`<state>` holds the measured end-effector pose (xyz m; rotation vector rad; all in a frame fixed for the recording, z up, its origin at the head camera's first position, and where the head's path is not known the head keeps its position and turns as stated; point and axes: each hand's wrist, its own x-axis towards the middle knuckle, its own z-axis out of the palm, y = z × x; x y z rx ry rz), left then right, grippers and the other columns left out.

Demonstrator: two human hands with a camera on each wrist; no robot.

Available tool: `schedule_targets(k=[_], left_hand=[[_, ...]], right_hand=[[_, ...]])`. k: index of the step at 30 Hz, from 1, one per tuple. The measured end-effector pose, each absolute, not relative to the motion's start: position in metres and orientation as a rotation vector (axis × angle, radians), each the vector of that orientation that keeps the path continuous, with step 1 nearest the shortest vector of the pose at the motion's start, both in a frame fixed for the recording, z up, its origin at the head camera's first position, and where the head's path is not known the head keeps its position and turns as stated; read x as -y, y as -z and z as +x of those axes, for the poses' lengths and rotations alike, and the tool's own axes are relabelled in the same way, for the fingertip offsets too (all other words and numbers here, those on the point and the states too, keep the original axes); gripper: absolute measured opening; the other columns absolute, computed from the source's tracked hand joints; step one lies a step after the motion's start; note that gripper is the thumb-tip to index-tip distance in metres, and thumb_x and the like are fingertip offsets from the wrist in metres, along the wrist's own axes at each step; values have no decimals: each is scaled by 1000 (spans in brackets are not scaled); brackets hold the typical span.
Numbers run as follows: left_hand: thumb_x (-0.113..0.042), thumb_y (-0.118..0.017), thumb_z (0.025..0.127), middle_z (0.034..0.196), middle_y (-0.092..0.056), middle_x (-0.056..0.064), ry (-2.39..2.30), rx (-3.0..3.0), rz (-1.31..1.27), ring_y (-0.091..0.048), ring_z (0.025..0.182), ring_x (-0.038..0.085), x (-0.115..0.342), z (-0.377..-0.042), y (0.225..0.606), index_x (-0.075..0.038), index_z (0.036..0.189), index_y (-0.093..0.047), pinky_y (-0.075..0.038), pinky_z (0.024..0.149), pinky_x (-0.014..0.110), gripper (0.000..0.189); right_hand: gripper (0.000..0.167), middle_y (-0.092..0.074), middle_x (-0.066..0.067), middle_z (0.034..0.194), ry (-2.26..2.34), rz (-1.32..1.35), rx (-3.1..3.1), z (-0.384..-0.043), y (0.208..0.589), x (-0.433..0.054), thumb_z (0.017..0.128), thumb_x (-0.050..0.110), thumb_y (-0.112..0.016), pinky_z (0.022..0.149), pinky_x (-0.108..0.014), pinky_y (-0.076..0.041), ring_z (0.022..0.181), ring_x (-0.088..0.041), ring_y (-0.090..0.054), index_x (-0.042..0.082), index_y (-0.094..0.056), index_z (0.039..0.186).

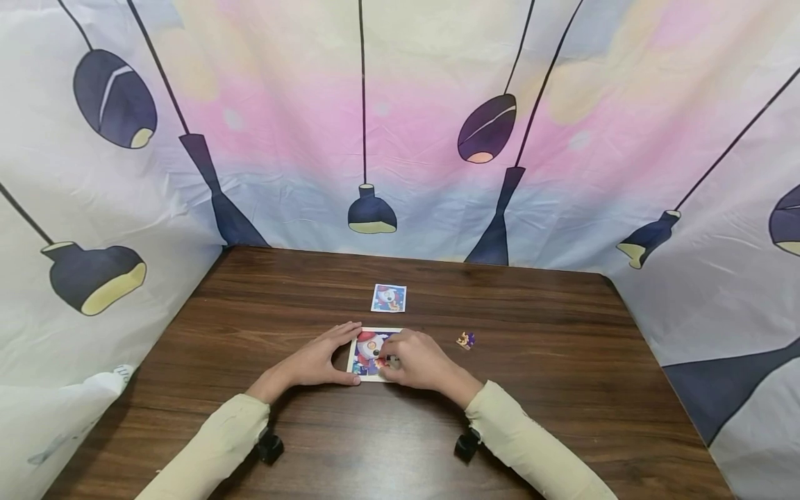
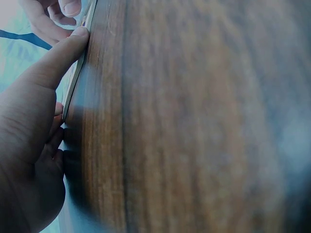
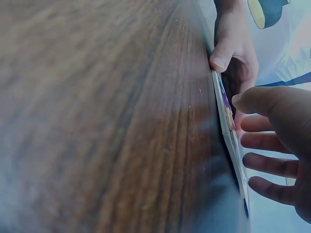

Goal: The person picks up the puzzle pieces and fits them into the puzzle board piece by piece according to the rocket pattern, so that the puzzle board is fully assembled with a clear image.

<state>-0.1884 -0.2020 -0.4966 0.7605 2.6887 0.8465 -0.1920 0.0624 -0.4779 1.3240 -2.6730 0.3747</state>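
Observation:
A small jigsaw puzzle with a white frame lies on the table in the head view, a cartoon picture with red, white and blue inside it. My left hand holds its left side, thumb at the near corner and fingers at the far corner. In the left wrist view the thumb rests on the frame's edge. My right hand lies over the puzzle's right part and hides it. From the right wrist, its thumb and spread, slightly bent fingers reach down to the picture's surface, nothing visible between them.
Several loose puzzle pieces, purple and yellow, sit to the right of the right hand. Behind the puzzle lies a square picture card with a similar print. The brown wooden table meets a printed cloth backdrop on three sides.

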Motion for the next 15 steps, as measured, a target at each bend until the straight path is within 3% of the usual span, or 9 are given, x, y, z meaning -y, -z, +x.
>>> schedule_targets(k=[9, 15], left_hand=[[-64, -80, 79, 168, -25, 8, -843, -2692, 759, -20, 155, 35, 202, -187, 496, -13, 161, -34, -26, 119, 62, 106], [-64, -79, 79, 169, -25, 8, -837, -2696, 757, -20, 155, 34, 202, -188, 496, -13, 161, -34, -26, 119, 62, 107]], right_hand=[[19, -75, 3, 112, -332, 1330, 2672, -191, 481, -63, 91, 35, -75, 86, -30, -56, 100, -15, -67, 20, -82, 101], [17, -75, 4, 110, -328, 1346, 2663, -191, 481, -61, 91, 33, -76, 86, -29, -55, 99, -15, -66, 20, -82, 100]])
